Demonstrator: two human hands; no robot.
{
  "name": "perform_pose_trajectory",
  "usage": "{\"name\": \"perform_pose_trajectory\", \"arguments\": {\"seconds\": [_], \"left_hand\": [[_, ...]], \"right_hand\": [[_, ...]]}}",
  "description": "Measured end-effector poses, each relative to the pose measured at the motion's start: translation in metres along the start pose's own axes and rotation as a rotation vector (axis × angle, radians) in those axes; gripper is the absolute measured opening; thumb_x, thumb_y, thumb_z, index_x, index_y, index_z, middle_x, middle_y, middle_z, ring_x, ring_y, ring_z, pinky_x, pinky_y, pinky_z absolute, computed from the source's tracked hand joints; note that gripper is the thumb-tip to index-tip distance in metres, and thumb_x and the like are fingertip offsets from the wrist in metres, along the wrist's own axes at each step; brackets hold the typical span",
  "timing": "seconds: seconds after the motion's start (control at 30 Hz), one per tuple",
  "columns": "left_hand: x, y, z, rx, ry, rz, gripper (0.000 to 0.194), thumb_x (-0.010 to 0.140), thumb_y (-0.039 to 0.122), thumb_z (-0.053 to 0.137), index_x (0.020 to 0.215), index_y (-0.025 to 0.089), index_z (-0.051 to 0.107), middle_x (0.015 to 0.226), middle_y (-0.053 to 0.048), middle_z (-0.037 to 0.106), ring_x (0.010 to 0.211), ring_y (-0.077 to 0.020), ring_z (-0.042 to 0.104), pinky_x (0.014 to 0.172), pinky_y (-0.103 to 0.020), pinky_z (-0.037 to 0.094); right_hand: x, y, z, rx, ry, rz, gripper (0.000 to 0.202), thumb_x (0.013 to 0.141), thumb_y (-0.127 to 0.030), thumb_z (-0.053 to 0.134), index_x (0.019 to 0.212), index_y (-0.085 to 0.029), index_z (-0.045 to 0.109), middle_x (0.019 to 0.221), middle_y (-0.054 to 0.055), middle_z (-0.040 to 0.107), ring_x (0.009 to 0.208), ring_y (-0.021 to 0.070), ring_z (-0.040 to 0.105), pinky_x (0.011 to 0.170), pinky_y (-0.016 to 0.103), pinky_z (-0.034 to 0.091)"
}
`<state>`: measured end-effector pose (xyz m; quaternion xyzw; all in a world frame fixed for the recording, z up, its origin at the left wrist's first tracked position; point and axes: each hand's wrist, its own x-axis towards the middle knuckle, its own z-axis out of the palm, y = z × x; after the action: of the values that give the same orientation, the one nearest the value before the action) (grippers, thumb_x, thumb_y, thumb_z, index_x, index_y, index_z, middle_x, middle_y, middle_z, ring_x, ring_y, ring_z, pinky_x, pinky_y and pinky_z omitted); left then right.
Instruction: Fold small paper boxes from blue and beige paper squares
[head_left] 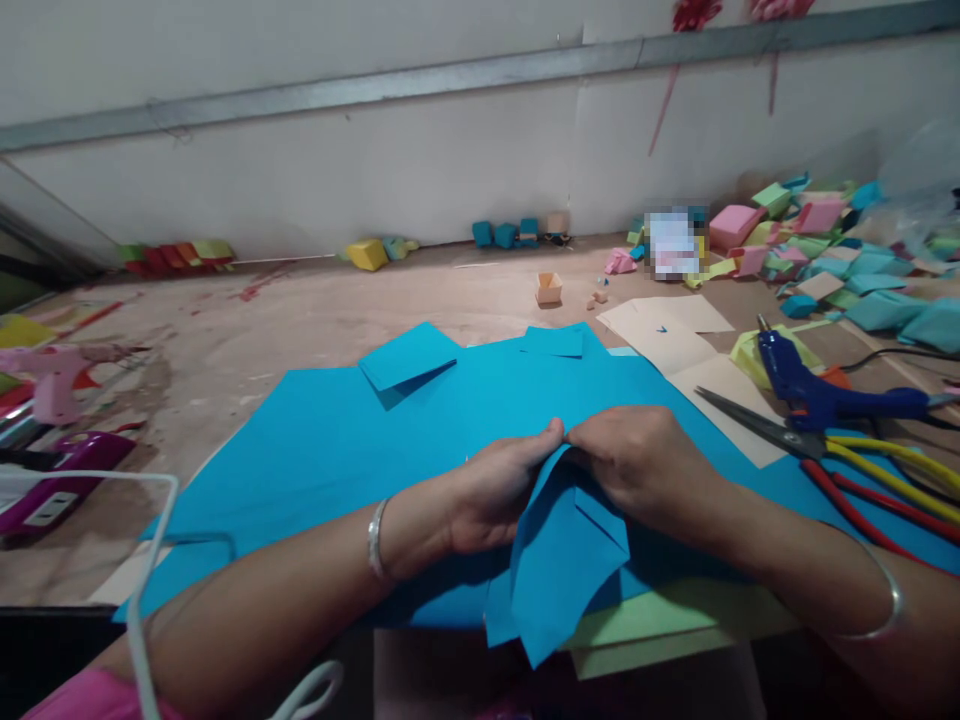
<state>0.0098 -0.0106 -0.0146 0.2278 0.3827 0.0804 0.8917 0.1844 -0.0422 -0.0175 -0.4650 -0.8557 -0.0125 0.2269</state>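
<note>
A folded piece of blue paper (562, 560) is held up between my two hands near the table's front edge. My left hand (499, 490) grips its left side, thumb up at the top edge. Fingers curled, my right hand (645, 470) pinches the top right of the same piece. Its lower corners hang down past the table edge. Under my hands spreads a large blue sheet (322, 450). On that sheet lie a folded blue piece (409, 358) and a smaller blue rectangle (553, 342).
Scissors (802, 440) with red and yellow handles and a blue glue gun (832, 390) lie at right. Behind them are heaped paper boxes (817, 230). A pink glue gun (52, 380) and purple device (75, 480) are at left. A white cable (142, 580) crosses my left arm.
</note>
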Motion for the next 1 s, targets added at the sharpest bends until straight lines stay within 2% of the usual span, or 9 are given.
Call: {"name": "perform_pose_trajectory", "arguments": {"seconds": [0.07, 0.17, 0.27, 0.37, 0.5, 0.6, 0.7, 0.8, 1.0], "left_hand": [[-0.001, 0.001, 0.002, -0.010, -0.021, -0.022, 0.057, 0.097, 0.054, 0.038, 0.114, 0.006, 0.065, 0.090, -0.013, 0.073, 0.081, -0.0214, 0.068, 0.085, -0.037, 0.052], [0.000, 0.003, 0.001, -0.049, -0.057, 0.009, 0.056, 0.099, 0.050, 0.034, 0.116, 0.006, 0.064, 0.089, -0.013, 0.073, 0.077, -0.0199, 0.068, 0.083, -0.035, 0.052], [0.004, 0.003, -0.003, -0.075, -0.086, 0.051, 0.053, 0.100, 0.047, 0.034, 0.120, 0.006, 0.062, 0.086, -0.013, 0.073, 0.073, -0.0187, 0.068, 0.080, -0.033, 0.053], [0.007, 0.004, -0.008, -0.066, -0.080, 0.078, 0.055, 0.098, 0.051, 0.040, 0.120, 0.007, 0.062, 0.082, -0.012, 0.072, 0.068, -0.0180, 0.067, 0.076, -0.033, 0.053], [0.006, 0.004, -0.010, -0.040, -0.063, 0.064, 0.062, 0.097, 0.056, 0.035, 0.115, 0.004, 0.064, 0.079, -0.012, 0.071, 0.067, -0.0185, 0.066, 0.076, -0.035, 0.053], [0.004, 0.003, -0.008, -0.007, -0.049, 0.094, 0.055, 0.099, 0.051, 0.036, 0.113, 0.007, 0.065, 0.081, -0.010, 0.070, 0.069, -0.0166, 0.065, 0.077, -0.033, 0.052], [0.003, 0.001, -0.004, 0.058, -0.081, 0.120, 0.054, 0.100, 0.051, 0.034, 0.110, 0.009, 0.066, 0.081, -0.009, 0.070, 0.070, -0.0158, 0.064, 0.078, -0.033, 0.051], [0.002, 0.000, -0.002, 0.102, -0.093, 0.142, 0.057, 0.099, 0.053, 0.031, 0.109, 0.009, 0.065, 0.083, -0.010, 0.069, 0.074, -0.0174, 0.065, 0.083, -0.036, 0.051], [0.000, -0.001, -0.001, 0.095, -0.038, 0.154, 0.051, 0.099, 0.049, 0.037, 0.112, 0.008, 0.064, 0.088, -0.013, 0.070, 0.079, -0.0208, 0.067, 0.083, -0.039, 0.051]], "right_hand": [[0.001, 0.000, -0.001, 0.008, -0.019, 0.020, 0.033, 0.091, -0.020, 0.044, 0.062, -0.017, 0.060, 0.057, 0.005, 0.061, 0.053, 0.0139, 0.049, 0.054, 0.029, 0.022], [0.005, 0.002, -0.005, 0.083, -0.138, 0.110, 0.028, 0.091, -0.027, 0.052, 0.069, -0.017, 0.066, 0.065, 0.006, 0.066, 0.060, 0.0155, 0.056, 0.055, 0.028, 0.026], [0.010, 0.003, -0.014, 0.253, -0.243, 0.209, 0.017, 0.086, -0.035, 0.065, 0.088, -0.019, 0.071, 0.080, 0.005, 0.072, 0.070, 0.0166, 0.060, 0.058, 0.026, 0.030], [0.011, 0.006, -0.023, 0.375, -0.250, 0.261, 0.024, 0.084, -0.036, 0.067, 0.103, -0.022, 0.071, 0.084, 0.002, 0.072, 0.071, 0.0152, 0.061, 0.059, 0.025, 0.033], [0.010, 0.010, -0.028, 0.362, -0.262, 0.228, 0.015, 0.086, -0.024, 0.059, 0.091, -0.020, 0.072, 0.079, 0.003, 0.071, 0.067, 0.0138, 0.059, 0.059, 0.025, 0.033], [0.010, 0.008, -0.025, 0.342, -0.291, 0.233, 0.014, 0.081, -0.015, 0.056, 0.081, -0.018, 0.070, 0.069, 0.002, 0.066, 0.061, 0.0125, 0.053, 0.057, 0.025, 0.029], [0.010, 0.005, -0.020, 0.354, -0.249, 0.275, 0.013, 0.075, -0.010, 0.055, 0.074, -0.017, 0.066, 0.063, -0.001, 0.060, 0.057, 0.0108, 0.047, 0.055, 0.025, 0.026], [0.009, 0.004, -0.016, 0.343, -0.212, 0.293, 0.010, 0.075, -0.009, 0.054, 0.070, -0.017, 0.059, 0.065, -0.001, 0.058, 0.058, 0.0105, 0.046, 0.055, 0.025, 0.026], [0.006, 0.007, -0.012, 0.171, -0.248, 0.204, 0.013, 0.088, -0.022, 0.051, 0.078, -0.019, 0.057, 0.068, 0.002, 0.059, 0.057, 0.0125, 0.044, 0.055, 0.026, 0.024]]}}
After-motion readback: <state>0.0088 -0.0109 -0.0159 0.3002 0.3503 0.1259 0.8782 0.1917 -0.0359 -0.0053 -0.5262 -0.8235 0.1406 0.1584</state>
